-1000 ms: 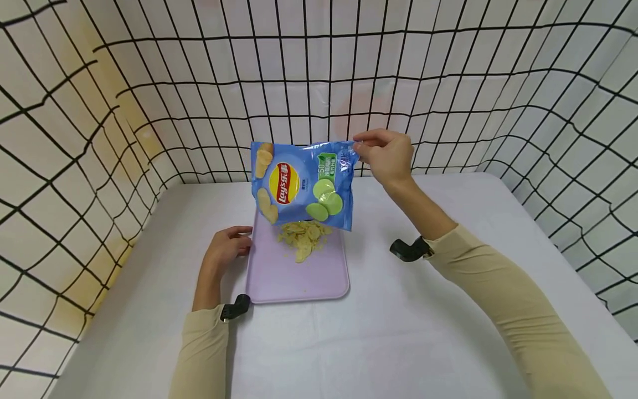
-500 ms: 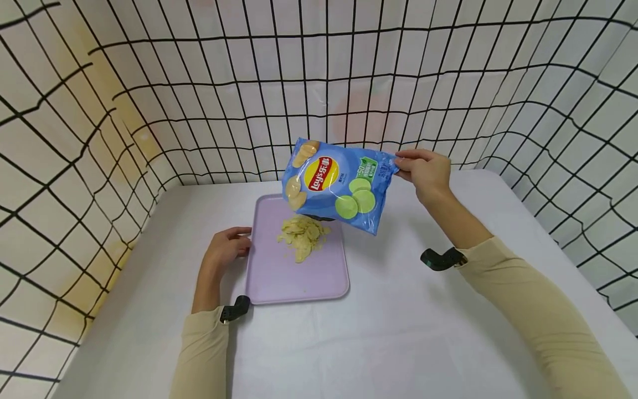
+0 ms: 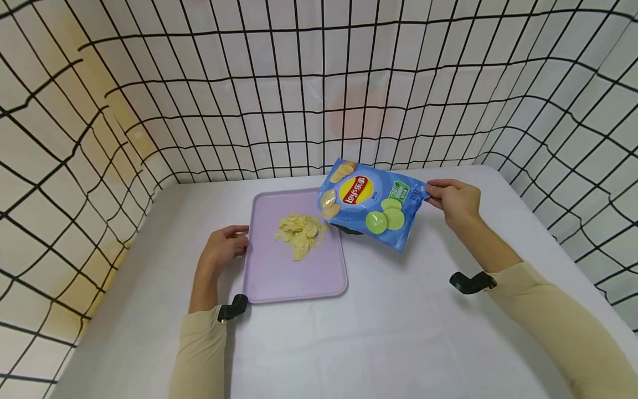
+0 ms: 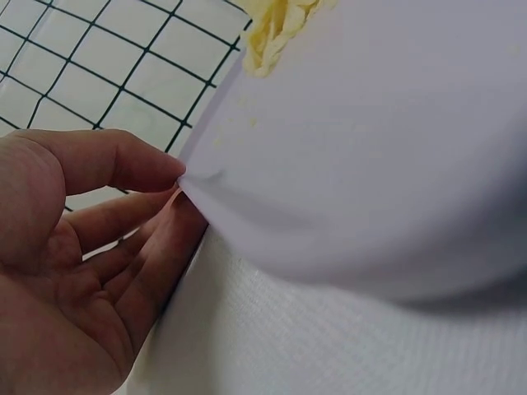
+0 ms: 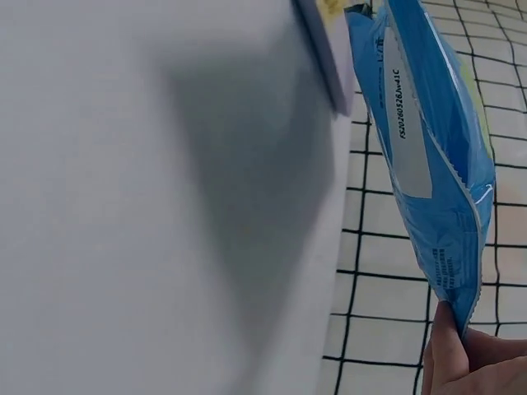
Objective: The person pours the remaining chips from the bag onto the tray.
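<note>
A blue Lay's chip bag (image 3: 371, 202) hangs tilted over the right edge of a lilac tray (image 3: 299, 282), above the white table. My right hand (image 3: 456, 204) pinches one end of the bag between thumb and fingers; in the right wrist view the bag (image 5: 432, 164) shows its side seam and a printed white strip. A heap of pale yellow potato chips (image 3: 299, 233) lies on the tray, several crumbs around it. At the tray's left edge is my left hand (image 3: 225, 244). In the left wrist view that hand (image 4: 99, 239) pinches the tray's rim, fingertips partly hidden beneath.
Black wire mesh (image 3: 319, 83) backed by white sheeting stands behind the table and along both sides. White cloth (image 3: 423, 332) covers the tabletop. A black wrist camera (image 3: 471, 282) sits on the right sleeve, another wrist camera (image 3: 233, 308) on the left.
My right hand has carried the chip bag rightward and lower, from over the tray's back to its right edge, uncovering the chips. My left hand has stayed at the tray's edge.
</note>
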